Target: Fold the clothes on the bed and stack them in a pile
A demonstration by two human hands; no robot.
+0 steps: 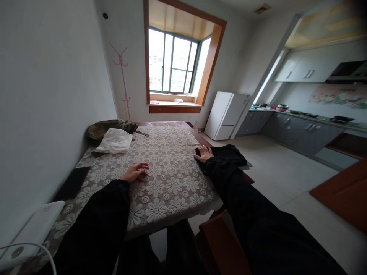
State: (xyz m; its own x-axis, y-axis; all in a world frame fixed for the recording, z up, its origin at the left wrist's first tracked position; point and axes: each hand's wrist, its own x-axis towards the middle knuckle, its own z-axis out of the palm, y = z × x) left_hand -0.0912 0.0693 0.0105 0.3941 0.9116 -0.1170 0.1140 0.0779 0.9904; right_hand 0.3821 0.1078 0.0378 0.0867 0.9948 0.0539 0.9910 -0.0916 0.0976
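My right hand [204, 153] lies flat, fingers stretched out, on a dark folded cloth or garment [229, 154] at the table's right edge. A bit of blue shows under the hand, and part of the dark cloth hangs past the edge. My left hand [135, 172] rests on the flower-patterned tablecloth [169, 185] with its fingers loosely apart and nothing in them. Long black sleeves cover both forearms, the right one hiding part of the dark cloth.
At the far left of the table lie an olive-green bag [110, 126] and a white plastic bag [114, 141]. Nearer are a flat black object [73, 183] and a white device with a cable [34, 229]. A brown wooden stool or chair [220, 244] stands below the table's right side.
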